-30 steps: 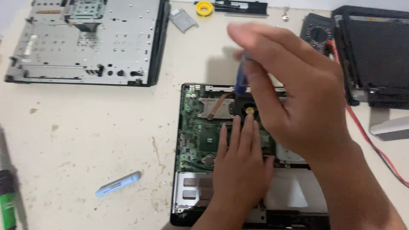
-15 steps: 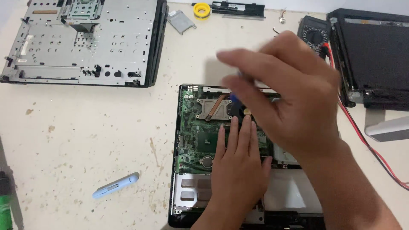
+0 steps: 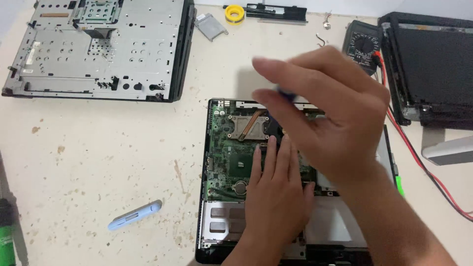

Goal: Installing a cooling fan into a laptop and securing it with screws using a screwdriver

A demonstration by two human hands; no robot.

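While the left hand (image 3: pixel 276 197) is laid flat, fingers together, on the green circuit board (image 3: pixel 231 152) of the opened laptop base (image 3: pixel 209 216), the right hand (image 3: pixel 335 113) is held above it, blurred by motion. A blue-handled screwdriver (image 3: pixel 284 92) is pinched between the right thumb and fingertips; only a sliver of the blue handle is seen, and the shaft is hidden behind the fingers, so where its tip meets the board cannot be told. Compared with a second ago, the right hand has been drawn nearer to the camera, the fingers have been rolled round the handle, and less of the handle is shown; the left hand has been kept in the same place. From this it is judged that the tool is being spun on a screw near the copper heat pipe (image 3: pixel 251 125), with the board steadied from below, though the screw itself is covered.

On the desk (image 3: pixel 98 162) a second stripped chassis (image 3: pixel 98 49) is laid at the far left, a pale blue plastic tool (image 3: pixel 134 216) is left near the laptop base, and a roll of yellow tape (image 3: pixel 235 13) is seen at the far edge. A multimeter (image 3: pixel 362 47) with red leads is placed at the right, beside a black case (image 3: pixel 428 69)
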